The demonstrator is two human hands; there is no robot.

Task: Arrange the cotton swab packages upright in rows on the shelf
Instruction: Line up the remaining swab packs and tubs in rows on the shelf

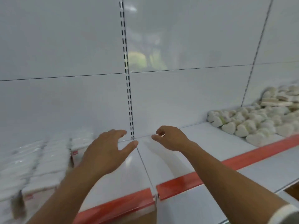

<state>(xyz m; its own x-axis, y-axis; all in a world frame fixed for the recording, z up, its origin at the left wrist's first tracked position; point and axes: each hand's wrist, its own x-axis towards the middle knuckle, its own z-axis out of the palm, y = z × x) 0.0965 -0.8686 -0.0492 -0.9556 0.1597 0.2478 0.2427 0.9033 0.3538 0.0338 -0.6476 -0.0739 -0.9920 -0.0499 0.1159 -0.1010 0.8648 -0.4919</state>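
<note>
On the white shelf (pixel 202 143), red front strip: left hand (pixel 103 152), fingers (pixel 119 132) spread wide, holding nothing; right hand (pixel 171 138), fingers (pixel 159 130) loosely curled, holding nothing. Left of the left fingers, touching or just beside them: blurred rows of white cotton swab packages (pixel 40 159). Well right of the right fingers: loose heap of heart-shaped packages (pixel 258 120) against the back panel.

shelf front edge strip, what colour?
Red front edge strip, on a white shelf; clearest in the head view.
</note>
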